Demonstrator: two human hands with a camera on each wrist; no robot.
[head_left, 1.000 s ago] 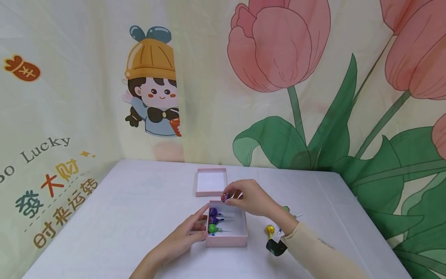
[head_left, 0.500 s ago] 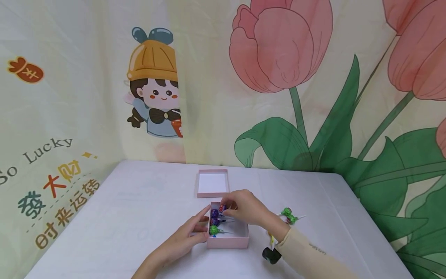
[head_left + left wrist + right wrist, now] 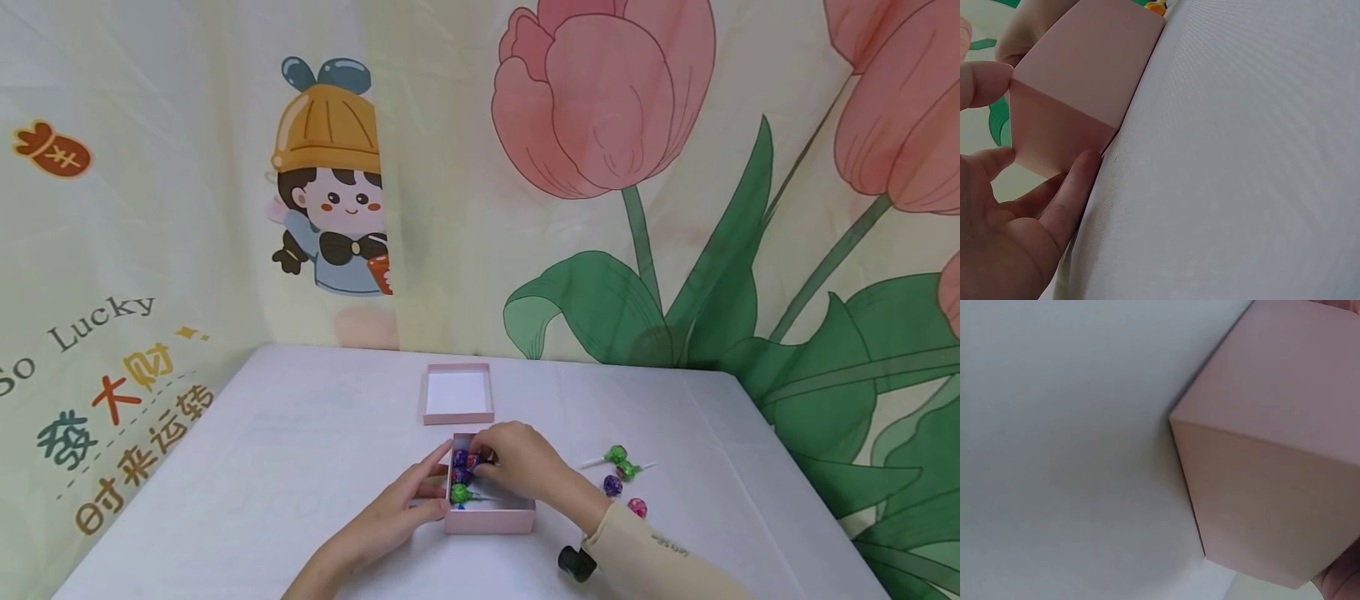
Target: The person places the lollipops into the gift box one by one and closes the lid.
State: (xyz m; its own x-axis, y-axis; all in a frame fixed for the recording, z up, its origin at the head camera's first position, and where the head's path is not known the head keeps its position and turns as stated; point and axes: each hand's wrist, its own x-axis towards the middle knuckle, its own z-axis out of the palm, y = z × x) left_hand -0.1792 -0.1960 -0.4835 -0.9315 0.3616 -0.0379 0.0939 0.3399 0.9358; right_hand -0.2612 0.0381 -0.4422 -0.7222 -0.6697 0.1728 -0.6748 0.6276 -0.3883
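We see the right hand [image 3: 517, 457] lower over the pink box [image 3: 490, 523] than half a second ago, its curled fingers and thumb pinching a red-wrapped lollipop [image 3: 473, 460], now inside beside two purple lollipops [image 3: 460, 477]. The sleeve [image 3: 648, 546] has shifted, showing us a pink lollipop [image 3: 637, 507] on the table [image 3: 360, 425]. The left hand [image 3: 401, 504], fingers spread and loosely extended, touches the box's left side.

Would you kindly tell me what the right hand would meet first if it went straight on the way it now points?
Past the small red-wrapped lollipop it holds, the right hand would probably meet the round purple-wrapped lollipops inside the open pink rectangular box, though depth is unclear.
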